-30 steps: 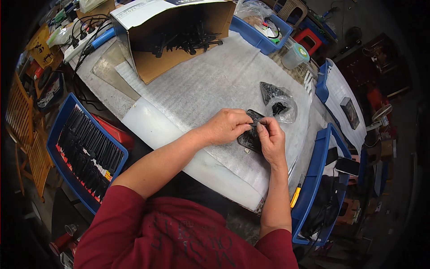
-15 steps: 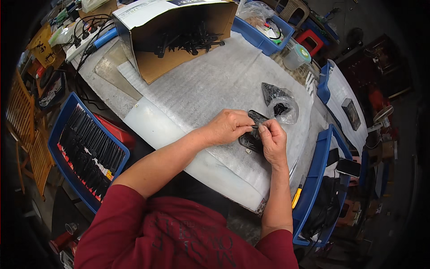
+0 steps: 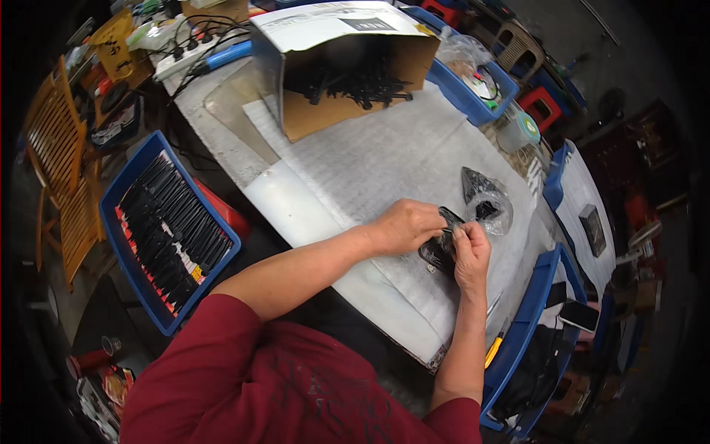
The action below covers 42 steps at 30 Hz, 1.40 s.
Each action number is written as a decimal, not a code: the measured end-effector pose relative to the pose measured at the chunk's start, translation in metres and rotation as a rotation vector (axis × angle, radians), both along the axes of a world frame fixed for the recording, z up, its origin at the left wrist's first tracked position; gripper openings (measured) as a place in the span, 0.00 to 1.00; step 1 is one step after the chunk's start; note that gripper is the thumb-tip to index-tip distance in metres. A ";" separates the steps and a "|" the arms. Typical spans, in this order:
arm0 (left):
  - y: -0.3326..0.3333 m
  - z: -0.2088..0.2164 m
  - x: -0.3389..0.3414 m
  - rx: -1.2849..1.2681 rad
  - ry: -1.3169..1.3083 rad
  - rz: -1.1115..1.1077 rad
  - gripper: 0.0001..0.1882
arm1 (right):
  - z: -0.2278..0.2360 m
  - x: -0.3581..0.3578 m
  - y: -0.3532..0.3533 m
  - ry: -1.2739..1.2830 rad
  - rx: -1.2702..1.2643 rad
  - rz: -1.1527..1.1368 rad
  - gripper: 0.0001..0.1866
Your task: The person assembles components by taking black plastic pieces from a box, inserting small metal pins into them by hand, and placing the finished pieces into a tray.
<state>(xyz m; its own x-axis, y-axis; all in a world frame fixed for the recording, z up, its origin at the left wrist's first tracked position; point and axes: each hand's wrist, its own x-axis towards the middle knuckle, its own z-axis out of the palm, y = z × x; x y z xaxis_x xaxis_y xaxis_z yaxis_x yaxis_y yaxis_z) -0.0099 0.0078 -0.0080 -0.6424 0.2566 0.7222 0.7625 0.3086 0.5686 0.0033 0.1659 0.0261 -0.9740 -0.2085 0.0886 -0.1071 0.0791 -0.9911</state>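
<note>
My left hand (image 3: 409, 226) and my right hand (image 3: 471, 250) are close together over the foam-covered table, each closed in a pinch. A small dark part shows between their fingertips, too small to name more exactly. Beneath them lies a shallow black tray (image 3: 431, 257), partly hidden by the fingers; its contents cannot be made out. Just beyond my right hand rests an open clear plastic bag (image 3: 501, 216) with small black pieces inside. A tiny pale piece (image 3: 431, 269) lies on the foam beside the tray.
An open cardboard box (image 3: 310, 126) of black parts stands at the far side. A blue bin (image 3: 229, 255) of black strip-like pieces is at the left. On the right are a yellow-handled tool (image 3: 493, 351) and another blue bin (image 3: 526, 300) with a phone (image 3: 578, 316).
The whole view has shifted, so the table and boxes appear further right and slightly lower. Both hands stay pinched together over the black tray.
</note>
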 end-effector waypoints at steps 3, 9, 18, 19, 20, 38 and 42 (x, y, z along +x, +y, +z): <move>0.002 0.003 0.003 -0.010 0.052 0.050 0.05 | 0.003 0.001 0.001 0.001 0.002 -0.010 0.08; 0.002 0.004 0.007 -0.096 0.219 0.151 0.05 | 0.000 0.000 0.000 -0.021 -0.073 0.022 0.08; -0.001 0.015 0.016 -0.317 0.349 0.266 0.04 | -0.001 -0.001 -0.001 -0.125 -0.150 0.007 0.08; -0.001 0.015 0.017 -0.320 0.354 0.277 0.04 | 0.000 0.000 -0.001 -0.123 -0.142 0.012 0.08; -0.001 0.014 0.018 -0.252 0.246 0.245 0.03 | -0.004 -0.002 0.003 -0.063 -0.109 0.053 0.08; -0.003 0.016 0.039 -0.090 0.101 0.246 0.05 | -0.001 0.007 -0.003 0.053 -0.122 0.123 0.07; 0.001 0.011 0.036 -0.061 0.214 0.280 0.04 | -0.003 0.006 -0.002 0.063 -0.139 0.139 0.08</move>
